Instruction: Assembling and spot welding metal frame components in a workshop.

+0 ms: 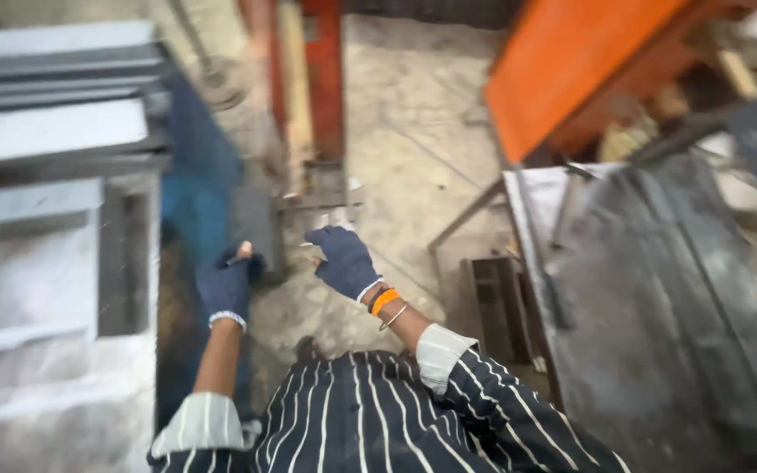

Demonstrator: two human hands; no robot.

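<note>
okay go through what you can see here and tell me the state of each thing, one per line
Left hand in dark blue knit glove: curled on a flat dark grey metal piece.
Right hand in dark blue knit glove: half open, empty.
Orange sheet-metal panel: tilted.
Grey metal sheets: stacked flat.

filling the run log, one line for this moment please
left hand: gloved, on grey block | right hand: gloved, free | floor: concrete

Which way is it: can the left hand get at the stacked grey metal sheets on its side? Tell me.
Probably yes. The left hand hangs just beside the grey metal sheets, and nothing shows between them. The blur hides whether it grips something dark already.
</note>
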